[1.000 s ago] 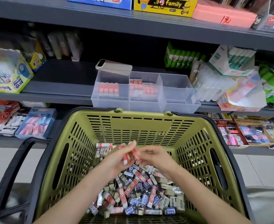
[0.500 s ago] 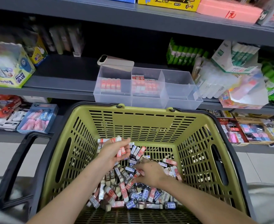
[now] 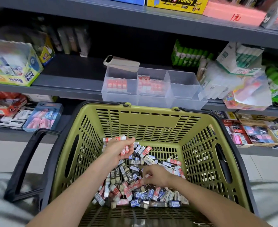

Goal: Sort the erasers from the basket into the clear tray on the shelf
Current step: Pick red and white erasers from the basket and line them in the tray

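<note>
the grey shelf (image 3: 69,82) in front of me carries the clear tray (image 3: 186,94), and the green basket (image 3: 151,123) sits just below it, its far rim close under the tray's front wall. of the tray's three compartments, the left one holds a short row of red-sleeved erasers, the middle one a fuller batch of the same red kind, and in the right one i can make out nothing. so the sorting is begun but far from done, i'd judge: a heap of erasers (image 3: 135,190) covers most of the basket floor, with red, blue and dark-sleeved ones all mixed together (the blue and dark kinds have no place in the tray yet, as far as i can see). my left hand (image 3: 118,149) hovers above the far left of the heap, fingers curled round a few red erasers (image 3: 124,150). my right hand (image 3: 156,176) is down in the heap, fingers bent, tips on a reddish one; whether it has a grip i cannot tell.
</note>
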Tool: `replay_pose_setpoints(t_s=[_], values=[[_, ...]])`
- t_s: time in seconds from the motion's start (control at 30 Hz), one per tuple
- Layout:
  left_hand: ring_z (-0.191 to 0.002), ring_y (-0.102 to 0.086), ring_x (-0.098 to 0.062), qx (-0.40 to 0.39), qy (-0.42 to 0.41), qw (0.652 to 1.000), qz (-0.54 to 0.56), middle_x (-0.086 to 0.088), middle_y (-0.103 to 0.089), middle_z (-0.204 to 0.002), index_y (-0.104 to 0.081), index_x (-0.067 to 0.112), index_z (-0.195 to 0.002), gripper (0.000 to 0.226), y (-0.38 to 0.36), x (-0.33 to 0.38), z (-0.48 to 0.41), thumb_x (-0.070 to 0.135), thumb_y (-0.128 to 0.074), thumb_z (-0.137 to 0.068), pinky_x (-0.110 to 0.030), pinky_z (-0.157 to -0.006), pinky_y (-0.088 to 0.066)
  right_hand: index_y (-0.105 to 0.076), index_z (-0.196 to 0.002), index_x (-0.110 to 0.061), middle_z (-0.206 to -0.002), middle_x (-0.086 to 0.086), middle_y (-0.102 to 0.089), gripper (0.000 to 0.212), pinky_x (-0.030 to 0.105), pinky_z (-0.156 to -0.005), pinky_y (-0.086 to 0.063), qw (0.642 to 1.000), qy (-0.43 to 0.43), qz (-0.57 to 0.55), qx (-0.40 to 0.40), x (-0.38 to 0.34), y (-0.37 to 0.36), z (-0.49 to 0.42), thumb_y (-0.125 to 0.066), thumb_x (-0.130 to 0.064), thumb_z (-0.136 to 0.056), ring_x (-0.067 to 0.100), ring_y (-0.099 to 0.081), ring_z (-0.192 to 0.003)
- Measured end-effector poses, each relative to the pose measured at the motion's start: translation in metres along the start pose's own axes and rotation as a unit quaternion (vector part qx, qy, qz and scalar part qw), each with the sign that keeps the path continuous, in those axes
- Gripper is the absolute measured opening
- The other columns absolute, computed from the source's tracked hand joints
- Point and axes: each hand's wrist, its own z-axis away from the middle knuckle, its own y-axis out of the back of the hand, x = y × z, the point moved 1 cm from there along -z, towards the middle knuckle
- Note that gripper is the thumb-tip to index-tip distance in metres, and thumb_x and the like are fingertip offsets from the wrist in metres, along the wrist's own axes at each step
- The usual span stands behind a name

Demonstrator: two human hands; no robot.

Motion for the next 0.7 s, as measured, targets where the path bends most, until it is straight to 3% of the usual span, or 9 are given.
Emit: replay_pose_setpoints(t_s=[0.1, 0.2, 0.3, 0.37, 0.4, 0.5, 0.57, 0.63, 0.7], values=[[-0.066, -0.058, -0.017, 0.002, 0.005, 1.000, -0.005, -0.010, -0.065, -0.080, -0.056, -0.004, -0.115, 0.049, 0.001, -0.002, -0.002, 0.013, -0.079, -0.075, -0.028, -0.060, -0.060, -0.066, -0.086, -0.011, -0.077, -0.014, -0.054, 0.019, 0.021, -0.070, -0.043, 0.995, -0.031, -0.087, -0.021, -0.001, 0.023, 0.008, -0.067, -0.029, -0.084, 0.003, -0.049, -0.067], [-0.066, -0.057, -0.015, 0.028, -0.005, 1.000, -0.005, -0.011, -0.064, -0.080, -0.055, -0.001, -0.106, 0.044, 0.004, -0.005, -0.007, 0.022, -0.078, -0.076, -0.028, -0.060, -0.059, -0.068, -0.087, -0.011, -0.065, -0.005, -0.056, 0.017, 0.016, -0.045, -0.036, 0.970, -0.052, -0.234, 0.047, -0.007, 0.057, 0.020, -0.065, -0.027, -0.085, 0.004, -0.040, -0.045], [-0.067, -0.061, -0.017, 0.033, -0.024, 0.998, 0.041, -0.008, -0.066, -0.075, -0.060, 0.006, -0.088, 0.029, 0.003, -0.003, -0.009, 0.027, -0.077, -0.075, -0.030, -0.073, -0.058, -0.067, -0.094, -0.004, -0.058, -0.001, -0.051, 0.026, 0.019, -0.045, -0.032, 0.872, -0.063, -0.452, 0.176, -0.019, 0.080, 0.021, -0.064, -0.027, -0.085, 0.008, -0.037, -0.045], [-0.078, -0.069, -0.020, -0.009, -0.035, 0.995, 0.089, -0.011, -0.073, -0.087, -0.062, 0.007, -0.093, 0.029, -0.001, -0.001, -0.008, 0.023, -0.076, -0.073, -0.032, -0.074, -0.059, -0.066, -0.095, -0.006, -0.057, -0.001, -0.053, 0.022, 0.019, -0.046, -0.036, 0.803, -0.072, -0.564, 0.178, -0.032, 0.080, 0.018, -0.066, -0.025, -0.083, 0.008, -0.040, -0.048], [-0.083, -0.070, -0.021, -0.039, -0.040, 0.994, 0.098, -0.013, -0.073, -0.093, -0.063, 0.008, -0.095, 0.031, -0.004, -0.001, -0.006, 0.022, -0.075, -0.071, -0.032, -0.073, -0.059, -0.066, -0.093, -0.007, -0.057, -0.001, -0.055, 0.021, 0.018, -0.046, -0.039, 0.791, -0.077, -0.586, 0.159, -0.040, 0.077, 0.016, -0.067, -0.025, -0.082, 0.009, -0.042, -0.048], [-0.078, -0.071, -0.022, -0.121, -0.043, 0.986, 0.108, -0.012, -0.073, -0.093, -0.065, 0.010, -0.095, 0.031, -0.013, -0.001, 0.001, 0.020, -0.075, -0.068, -0.033, -0.063, -0.056, -0.069, -0.079, -0.010, -0.058, -0.002, -0.059, 0.022, 0.018, -0.046, -0.041, 0.844, -0.061, -0.526, 0.083, -0.063, 0.061, 0.013, -0.068, -0.032, -0.080, 0.009, -0.046, -0.049], [-0.068, -0.068, -0.020, -0.122, -0.034, 0.984, 0.123, -0.011, -0.072, -0.085, -0.064, 0.010, -0.096, 0.032, -0.013, -0.001, 0.001, 0.015, -0.076, -0.066, -0.032, -0.056, -0.052, -0.070, -0.080, -0.007, -0.063, 0.000, -0.062, 0.023, 0.019, -0.044, -0.042, 0.869, -0.032, -0.490, 0.062, -0.071, 0.055, 0.014, -0.066, -0.030, -0.083, 0.009, -0.049, -0.048], [-0.067, -0.067, -0.020, -0.095, -0.012, 0.986, 0.139, -0.010, -0.069, -0.079, -0.061, 0.008, -0.099, 0.040, -0.008, 0.000, -0.002, 0.009, -0.076, -0.062, -0.031, -0.057, -0.054, -0.068, -0.086, -0.004, -0.068, 0.004, -0.066, 0.019, 0.020, -0.046, -0.045, 0.869, -0.020, -0.489, 0.071, -0.071, 0.058, 0.017, -0.061, -0.022, -0.089, 0.010, -0.054, -0.049], [-0.080, -0.066, -0.024, -0.076, 0.015, 0.987, 0.138, -0.014, -0.065, -0.088, -0.058, 0.002, -0.104, 0.050, -0.004, 0.000, -0.004, 0.001, -0.076, -0.057, -0.032, -0.060, -0.057, -0.067, -0.090, -0.005, -0.075, 0.007, -0.070, 0.018, 0.021, -0.054, -0.051, 0.840, -0.021, -0.525, 0.132, -0.069, 0.065, 0.020, -0.055, -0.019, -0.093, 0.012, -0.062, -0.057]])
